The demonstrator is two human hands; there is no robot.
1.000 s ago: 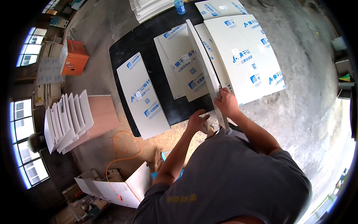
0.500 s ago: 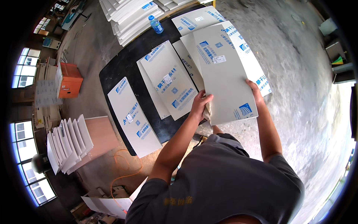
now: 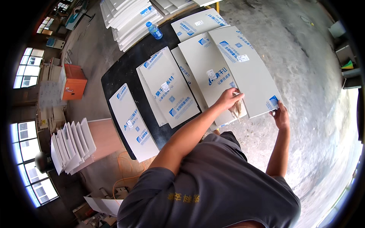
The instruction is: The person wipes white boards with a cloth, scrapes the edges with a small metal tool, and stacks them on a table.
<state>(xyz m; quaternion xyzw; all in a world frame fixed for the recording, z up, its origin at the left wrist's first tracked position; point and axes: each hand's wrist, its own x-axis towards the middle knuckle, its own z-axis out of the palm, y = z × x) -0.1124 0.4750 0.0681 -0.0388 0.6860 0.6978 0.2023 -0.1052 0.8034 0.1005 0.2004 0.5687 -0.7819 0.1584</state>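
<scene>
A large white panel (image 3: 243, 72) with blue printed film lies flat across other white panels (image 3: 171, 87) on a black table (image 3: 121, 72). My left hand (image 3: 228, 98) rests on the panel's near edge, fingers closed on a beige cloth (image 3: 236, 110) that hangs over that edge. At the panel's near right corner, which juts past the table, my right hand (image 3: 281, 116) grips the edge. Another panel (image 3: 131, 123) lies alone at the table's left end.
A blue water bottle (image 3: 154, 30) stands at the table's far side, beside stacks of white panels (image 3: 129, 15). An orange box (image 3: 72, 81) sits at left. More white panels (image 3: 72, 142) lean fanned against a pink board (image 3: 106, 138). An orange cable (image 3: 125, 171) lies on the concrete floor.
The panel stood on edge, was tipped over, and now lies flat on the others. Both hands followed it down to its near edge.
</scene>
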